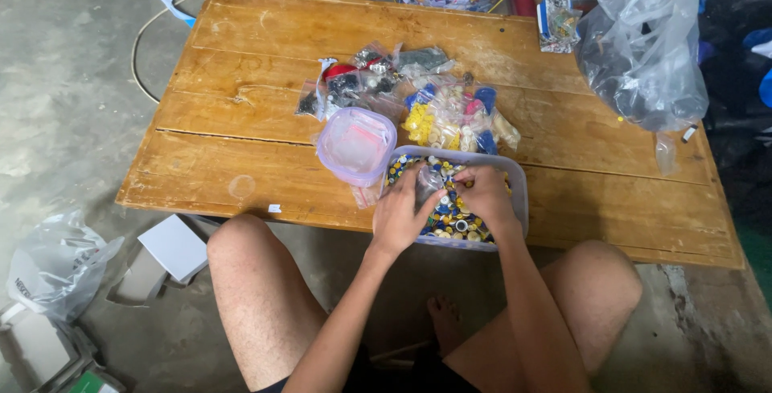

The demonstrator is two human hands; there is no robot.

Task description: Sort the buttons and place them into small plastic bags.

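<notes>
Low wooden plank table carries a clear rectangular plastic tub of small mixed-colour buttons. Left hand and right hand pinch a small clear plastic bag directly above it; a slack grip could spill buttons.

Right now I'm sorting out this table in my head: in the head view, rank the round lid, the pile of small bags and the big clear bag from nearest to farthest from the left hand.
1. Round lid: just up and left of the left hand, beside the tub.
2. Pile of small bags: mid-table, beyond the tub.
3. Big clear bag: far right corner.
</notes>
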